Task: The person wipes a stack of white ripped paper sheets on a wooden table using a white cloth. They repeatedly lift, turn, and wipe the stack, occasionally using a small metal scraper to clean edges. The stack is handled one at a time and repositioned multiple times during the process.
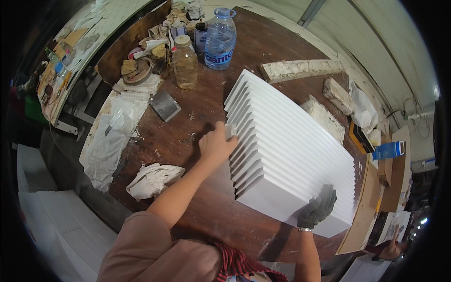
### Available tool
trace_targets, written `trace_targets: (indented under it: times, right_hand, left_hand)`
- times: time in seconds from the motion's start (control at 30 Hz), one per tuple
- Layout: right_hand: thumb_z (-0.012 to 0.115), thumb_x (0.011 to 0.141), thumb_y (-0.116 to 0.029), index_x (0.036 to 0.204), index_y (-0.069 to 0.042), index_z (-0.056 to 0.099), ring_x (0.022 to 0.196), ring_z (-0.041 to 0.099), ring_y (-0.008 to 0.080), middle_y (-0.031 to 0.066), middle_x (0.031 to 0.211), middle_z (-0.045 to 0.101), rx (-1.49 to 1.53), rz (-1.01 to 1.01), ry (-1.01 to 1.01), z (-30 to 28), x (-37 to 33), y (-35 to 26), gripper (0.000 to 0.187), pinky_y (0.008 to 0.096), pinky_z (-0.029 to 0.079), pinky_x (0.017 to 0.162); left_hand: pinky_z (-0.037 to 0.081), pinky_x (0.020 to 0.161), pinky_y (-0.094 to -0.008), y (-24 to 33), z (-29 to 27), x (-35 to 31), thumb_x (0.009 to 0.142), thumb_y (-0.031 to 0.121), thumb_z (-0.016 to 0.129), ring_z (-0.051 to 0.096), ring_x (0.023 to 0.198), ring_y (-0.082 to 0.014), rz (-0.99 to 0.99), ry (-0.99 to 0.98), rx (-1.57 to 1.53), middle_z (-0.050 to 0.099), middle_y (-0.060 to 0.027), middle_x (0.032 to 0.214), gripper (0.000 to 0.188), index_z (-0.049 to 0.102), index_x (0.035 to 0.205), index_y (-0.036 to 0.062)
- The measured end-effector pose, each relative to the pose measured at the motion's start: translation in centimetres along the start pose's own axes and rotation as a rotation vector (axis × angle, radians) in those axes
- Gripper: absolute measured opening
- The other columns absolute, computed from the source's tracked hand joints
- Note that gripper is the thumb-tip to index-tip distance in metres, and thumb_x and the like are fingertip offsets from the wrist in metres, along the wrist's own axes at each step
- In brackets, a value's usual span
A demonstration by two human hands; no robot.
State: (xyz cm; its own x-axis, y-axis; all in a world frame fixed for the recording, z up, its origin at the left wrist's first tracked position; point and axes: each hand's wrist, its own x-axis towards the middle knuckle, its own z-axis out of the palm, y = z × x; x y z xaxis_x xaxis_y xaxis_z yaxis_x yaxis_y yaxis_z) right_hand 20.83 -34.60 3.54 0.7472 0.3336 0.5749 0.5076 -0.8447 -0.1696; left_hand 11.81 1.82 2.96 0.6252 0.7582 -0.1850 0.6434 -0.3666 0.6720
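Observation:
A large white block (300,150) with a ridged, corrugated top lies on the brown table, its left side showing a zigzag edge. My bare left hand (217,144) is at that zigzag side, its fingers closed around a small pale piece (230,131) that touches or nearly touches the ridges. What the piece is made of is hard to tell. My right hand (317,211), in a dark grey glove, lies on the block's near right part with its fingers stretched over the ridges and holds nothing.
A crumpled white cloth (155,181) and a grey rectangular block (165,106) lie left. Beyond stand a jar of cloudy liquid (184,63), a large water bottle (221,40), and a tape roll (137,71). Rough whitish slabs (303,69) lie behind the block; a blue bottle (389,150) is right.

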Motion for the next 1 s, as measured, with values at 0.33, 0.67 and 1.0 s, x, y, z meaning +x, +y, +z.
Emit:
trace_targets:
  times: [0.33, 0.67, 1.0]
  right_hand:
    - [0.03, 0.103, -0.034, 0.127, 0.002, 0.063, 0.135, 0.048, 0.0399, 0.0194, 0.139, 0.059, 0.051, 0.049, -0.017, 0.2, 0.0, 0.0, 0.055, 0.0526, 0.028, 0.118]
    - [0.03, 0.103, -0.035, 0.126, -0.002, 0.064, 0.136, 0.048, 0.0394, 0.0181, 0.139, 0.059, -0.002, 0.01, -0.019, 0.4, -0.3, 0.7, 0.054, 0.0538, 0.027, 0.119]
    - [0.031, 0.102, -0.033, 0.127, -0.003, 0.064, 0.133, 0.05, 0.0379, 0.018, 0.137, 0.06, -0.06, -0.028, -0.037, 0.1, -0.2, 1.0, 0.051, 0.0539, 0.028, 0.118]
  left_hand:
    - [0.05, 0.066, -0.0408, 3.6, 0.3, 2.6, 0.082, 0.034, 0.076, 0.066, 0.07, -0.0288, 0.18, 0.148, -0.313, 0.065, -0.0098, 0.072, 0.04, 0.056, 0.099, 0.0032]
    - [0.05, 0.071, -0.0382, 1.9, 2.8, 4.2, 0.075, 0.04, 0.083, 0.065, 0.075, -0.0252, 0.089, 0.007, -0.595, 0.068, -0.0106, 0.081, 0.046, 0.059, 0.086, 0.0022]
    - [0.051, 0.073, -0.0339, 1.6, 3.6, 4.1, 0.076, 0.027, 0.084, 0.065, 0.078, -0.02, 0.029, 0.047, -0.824, 0.07, -0.0108, 0.087, 0.04, 0.065, 0.095, -0.0022]
